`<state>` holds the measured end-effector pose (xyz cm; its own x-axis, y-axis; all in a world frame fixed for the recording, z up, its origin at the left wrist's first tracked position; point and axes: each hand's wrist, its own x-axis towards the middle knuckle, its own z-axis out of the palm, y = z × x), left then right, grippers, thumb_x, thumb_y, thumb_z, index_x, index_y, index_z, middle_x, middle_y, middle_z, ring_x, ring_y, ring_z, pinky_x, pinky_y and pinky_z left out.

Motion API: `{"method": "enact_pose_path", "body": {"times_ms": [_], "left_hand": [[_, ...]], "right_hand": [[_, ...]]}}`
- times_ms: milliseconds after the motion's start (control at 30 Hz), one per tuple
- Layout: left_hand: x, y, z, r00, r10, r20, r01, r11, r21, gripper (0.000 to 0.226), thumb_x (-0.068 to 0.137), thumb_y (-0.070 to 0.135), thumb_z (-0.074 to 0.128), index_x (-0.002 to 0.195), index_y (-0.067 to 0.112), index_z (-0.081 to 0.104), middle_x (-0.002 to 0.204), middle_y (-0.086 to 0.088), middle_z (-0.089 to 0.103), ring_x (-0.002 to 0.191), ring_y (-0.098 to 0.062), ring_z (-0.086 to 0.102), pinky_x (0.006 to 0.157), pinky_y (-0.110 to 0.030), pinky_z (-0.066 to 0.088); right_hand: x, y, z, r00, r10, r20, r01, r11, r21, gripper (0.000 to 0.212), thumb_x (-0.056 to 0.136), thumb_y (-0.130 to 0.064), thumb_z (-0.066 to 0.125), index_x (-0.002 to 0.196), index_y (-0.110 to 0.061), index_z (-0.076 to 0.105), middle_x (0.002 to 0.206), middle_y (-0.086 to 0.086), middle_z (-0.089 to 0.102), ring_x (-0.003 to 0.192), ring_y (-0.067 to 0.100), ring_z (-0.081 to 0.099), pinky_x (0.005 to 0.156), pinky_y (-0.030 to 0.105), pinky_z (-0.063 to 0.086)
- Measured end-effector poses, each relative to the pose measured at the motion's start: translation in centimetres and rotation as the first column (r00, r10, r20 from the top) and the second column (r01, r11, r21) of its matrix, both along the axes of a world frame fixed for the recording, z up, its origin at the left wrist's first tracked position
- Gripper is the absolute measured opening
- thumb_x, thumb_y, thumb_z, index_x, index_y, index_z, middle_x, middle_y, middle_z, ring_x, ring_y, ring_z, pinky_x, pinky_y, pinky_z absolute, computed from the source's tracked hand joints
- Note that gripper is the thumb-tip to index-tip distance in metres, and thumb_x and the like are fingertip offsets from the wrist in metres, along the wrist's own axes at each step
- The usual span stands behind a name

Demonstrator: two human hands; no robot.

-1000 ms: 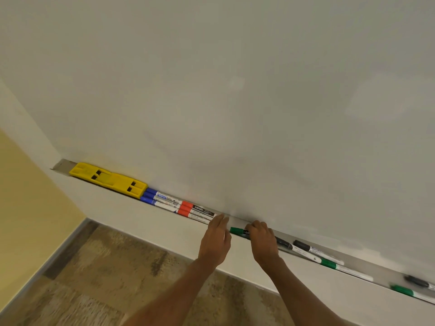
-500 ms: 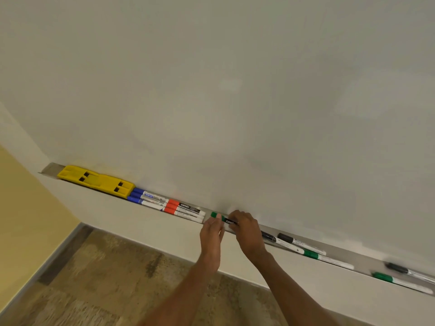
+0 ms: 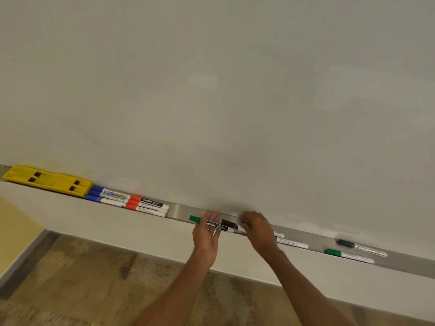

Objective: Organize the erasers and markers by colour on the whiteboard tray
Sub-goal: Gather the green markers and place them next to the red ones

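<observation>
A metal tray (image 3: 179,211) runs under the whiteboard. At its left end lie two yellow erasers (image 3: 47,181), then three blue markers (image 3: 106,195) and the red markers (image 3: 147,205). My left hand (image 3: 207,234) grips a green-capped marker (image 3: 194,218) by its black-labelled barrel, lying along the tray. My right hand (image 3: 255,228) pinches a black marker (image 3: 229,224) just behind it. Farther right lie two markers (image 3: 292,243) partly hidden by my right hand, then a black marker (image 3: 346,243) and a green one (image 3: 334,252).
The whiteboard (image 3: 211,90) fills the upper view. Below the tray is a pale wall panel (image 3: 141,231), then a brown patterned floor (image 3: 82,278). A yellow wall (image 3: 11,224) stands at the left. Bare tray shows between the red markers and my hands.
The view has panned right, so the tray sits farther left in frame. Both hands have stayed on the green marker; my right hand now also pinches a black marker behind it.
</observation>
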<state>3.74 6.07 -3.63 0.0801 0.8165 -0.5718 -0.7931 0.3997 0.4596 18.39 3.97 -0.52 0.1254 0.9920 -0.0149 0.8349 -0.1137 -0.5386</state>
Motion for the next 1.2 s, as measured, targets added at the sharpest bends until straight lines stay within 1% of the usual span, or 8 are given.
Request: {"method": "enact_pose_path", "body": {"times_ms": [200, 367, 500, 667, 833, 933, 1100, 1200], "left_hand": [[3.4, -1.4, -0.5, 0.996, -0.057, 0.066, 0.06, 0.997, -0.044, 0.033, 0.1, 0.026, 0.039, 0.112, 0.001, 0.056, 0.109, -0.016, 0.065, 0.102, -0.029, 0.062, 0.104, -0.046, 0.041], [5.4, -2.3, -0.4, 0.992, -0.088, 0.086, 0.093, 0.994, -0.06, 0.029, 0.099, 0.024, 0.041, 0.106, 0.002, 0.058, 0.109, -0.017, 0.066, 0.104, -0.03, 0.062, 0.102, -0.046, 0.042], [6.7, -2.7, -0.1, 0.991, -0.106, 0.08, 0.111, 0.992, -0.062, 0.024, 0.096, 0.017, 0.046, 0.108, 0.001, 0.058, 0.109, -0.018, 0.066, 0.104, -0.03, 0.062, 0.101, -0.045, 0.044], [7.7, -3.0, 0.2, 0.991, -0.116, 0.067, 0.121, 0.99, -0.072, 0.023, 0.092, 0.008, 0.052, 0.113, 0.0, 0.057, 0.106, -0.019, 0.067, 0.103, -0.03, 0.063, 0.088, -0.039, 0.051], [8.5, -3.6, -0.2, 0.989, -0.134, 0.066, 0.138, 0.988, -0.068, 0.022, 0.091, 0.008, 0.055, 0.113, 0.001, 0.057, 0.11, -0.02, 0.066, 0.108, -0.031, 0.062, 0.091, -0.041, 0.05], [9.2, -4.0, -0.4, 0.988, -0.15, 0.041, 0.152, 0.987, -0.056, 0.023, 0.09, 0.004, 0.056, 0.112, 0.001, 0.058, 0.11, -0.019, 0.066, 0.102, -0.028, 0.065, 0.087, -0.038, 0.052], [11.5, -4.9, -0.2, 0.974, -0.226, 0.007, 0.226, 0.974, -0.025, 0.024, 0.085, -0.001, 0.062, 0.109, 0.001, 0.061, 0.113, -0.018, 0.066, 0.099, -0.025, 0.067, 0.076, -0.03, 0.059], [13.4, -5.6, 0.2, 0.957, -0.289, -0.017, 0.289, 0.957, -0.014, 0.028, 0.087, -0.001, 0.059, 0.115, 0.002, 0.061, 0.109, -0.014, 0.068, 0.098, -0.022, 0.067, 0.081, -0.032, 0.055]], "right_hand": [[6.6, -2.6, -1.1, 0.951, -0.097, 0.293, 0.143, 0.98, -0.14, 0.031, 0.085, -0.004, 0.053, 0.114, -0.013, 0.052, 0.111, 0.009, 0.059, 0.102, 0.029, 0.053, 0.081, 0.039, 0.048], [9.6, -4.0, -1.7, 0.948, -0.107, 0.301, 0.196, 0.939, -0.282, 0.032, 0.087, -0.019, 0.061, 0.115, -0.009, 0.05, 0.115, 0.011, 0.055, 0.108, 0.029, 0.051, 0.088, 0.039, 0.046], [10.5, -5.1, -2.2, 0.929, -0.075, 0.362, 0.187, 0.94, -0.285, 0.022, 0.089, -0.011, 0.053, 0.111, -0.01, 0.053, 0.116, 0.009, 0.054, 0.107, 0.026, 0.052, 0.086, 0.037, 0.046], [11.3, -5.4, -2.2, 0.91, -0.061, 0.409, 0.172, 0.955, -0.241, 0.023, 0.086, -0.002, 0.051, 0.107, -0.011, 0.053, 0.114, 0.008, 0.055, 0.105, 0.025, 0.052, 0.082, 0.035, 0.047], [12.0, -5.7, -2.0, 0.911, -0.119, 0.396, 0.204, 0.962, -0.18, 0.023, 0.083, 0.003, 0.052, 0.101, -0.013, 0.054, 0.106, 0.006, 0.059, 0.099, 0.024, 0.053, 0.077, 0.034, 0.046], [12.5, -6.2, -2.0, 0.922, -0.15, 0.358, 0.205, 0.971, -0.121, 0.027, 0.083, 0.005, 0.049, 0.102, -0.014, 0.054, 0.103, 0.006, 0.06, 0.096, 0.025, 0.053, 0.077, 0.035, 0.045], [12.8, -6.1, -0.9, 0.974, -0.202, 0.104, 0.206, 0.978, -0.028, 0.028, 0.08, 0.004, 0.052, 0.096, -0.016, 0.062, 0.091, 0.007, 0.063, 0.087, 0.026, 0.055, 0.073, 0.038, 0.048], [12.2, -6.0, 0.4, 0.987, -0.152, -0.053, 0.151, 0.988, -0.008, 0.019, 0.08, -0.003, 0.061, 0.094, -0.014, 0.068, 0.09, 0.007, 0.069, 0.085, 0.023, 0.06, 0.076, 0.038, 0.049]]}}
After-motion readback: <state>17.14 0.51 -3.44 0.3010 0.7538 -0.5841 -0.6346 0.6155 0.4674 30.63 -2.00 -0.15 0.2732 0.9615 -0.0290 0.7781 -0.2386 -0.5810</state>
